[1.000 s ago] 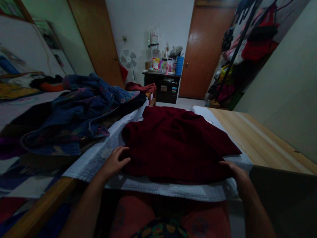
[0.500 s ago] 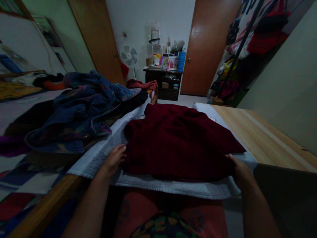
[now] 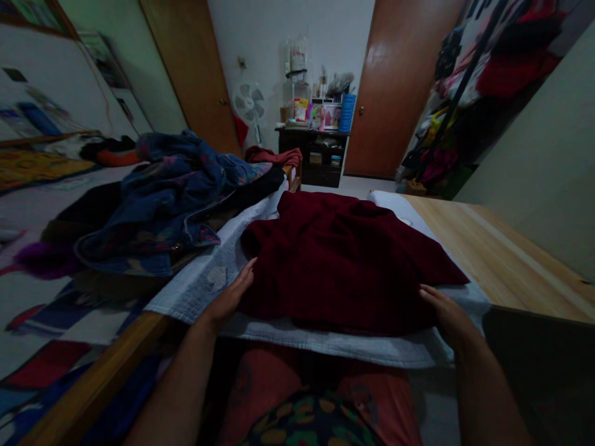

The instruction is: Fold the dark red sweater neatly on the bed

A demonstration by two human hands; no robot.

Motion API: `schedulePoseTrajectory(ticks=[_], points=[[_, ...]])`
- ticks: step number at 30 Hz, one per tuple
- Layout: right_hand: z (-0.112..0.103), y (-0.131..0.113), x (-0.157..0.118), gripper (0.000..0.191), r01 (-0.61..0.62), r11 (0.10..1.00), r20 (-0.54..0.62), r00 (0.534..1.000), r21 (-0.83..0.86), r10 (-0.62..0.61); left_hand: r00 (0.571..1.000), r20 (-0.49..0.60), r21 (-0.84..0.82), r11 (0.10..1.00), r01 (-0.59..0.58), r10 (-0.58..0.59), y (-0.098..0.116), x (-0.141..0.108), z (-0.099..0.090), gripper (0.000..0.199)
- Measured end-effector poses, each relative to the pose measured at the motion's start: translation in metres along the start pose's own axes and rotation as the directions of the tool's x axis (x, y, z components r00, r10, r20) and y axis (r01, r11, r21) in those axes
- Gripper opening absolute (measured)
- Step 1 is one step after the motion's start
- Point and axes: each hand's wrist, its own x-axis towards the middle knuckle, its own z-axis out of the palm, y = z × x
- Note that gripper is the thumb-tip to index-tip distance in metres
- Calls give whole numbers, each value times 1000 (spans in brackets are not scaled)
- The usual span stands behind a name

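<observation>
A dark red garment (image 3: 334, 266) lies spread, slightly wrinkled, over a light blue cloth (image 3: 390, 353) in front of me. At its left edge rests my left hand (image 3: 232, 294), fingers stretched out along the fabric and pointing forward. My right hand (image 3: 446, 313) touches the garment near its lower right corner, the fingers extended with their tips on the fabric; the undersides of these fingers are hidden. Neither hand is closed around the cloth.
A heap of clothes with a blue denim piece (image 3: 162, 198) lies on the bed at left. A wooden board (image 3: 497, 254) extends at right. Further back stand a fan (image 3: 250, 102), a dark cabinet (image 3: 311, 158) and hanging clothes (image 3: 506, 71).
My left hand has moved forward and right along the garment's left edge, its fingers straighter. My right hand has shifted slightly inward over the fabric. The view has turned slightly left.
</observation>
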Motion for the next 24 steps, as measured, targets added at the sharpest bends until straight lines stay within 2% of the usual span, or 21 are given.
schedulePoseTrajectory(ticks=[3, 5, 8, 10, 11, 13, 15, 17, 19, 21, 24], points=[[2, -1, 0, 40, 9, 997, -87, 996, 81, -2, 993, -36, -262, 960, 103, -116, -9, 7, 9, 60], [0, 1, 1, 40, 21, 990, -145, 989, 137, -1, 983, -65, -353, 925, 139, -172, -13, 11, 17, 55], [-8, 7, 5, 44, 61, 986, -185, 982, 158, -31, 970, -121, -395, 907, 147, -210, -10, 14, 24, 52], [-16, 11, 8, 46, 76, 989, -212, 976, 126, -48, 954, -195, -347, 926, 149, -227, -4, 14, 19, 51], [-19, 12, 9, 47, 75, 991, -231, 972, 107, -49, 948, -236, -282, 949, 144, -214, -1, 14, 15, 49], [-23, 12, 8, 48, 64, 995, -267, 963, 78, -41, 937, -322, -49, 991, 126, -135, 6, 14, 3, 46], [-24, 10, 6, 47, 50, 996, -290, 957, 69, -28, 928, -373, 251, 960, 121, -20, 11, 12, -6, 40], [-23, 7, 2, 45, 36, 997, -309, 951, 68, -13, 925, -374, 515, 845, 148, 66, 16, 8, -10, 36], [-23, 5, 0, 43, 27, 998, -331, 943, 59, -6, 928, -355, 697, 694, 181, 114, 21, 3, -9, 37], [-24, 7, -1, 42, 31, 999, -358, 933, 21, -21, 933, -339, 795, 568, 215, 121, 25, -2, -4, 39], [-28, 15, 0, 47, 39, 995, -372, 925, -97, -73, 942, -323, 838, 489, 243, 86, 29, -6, 0, 40]])
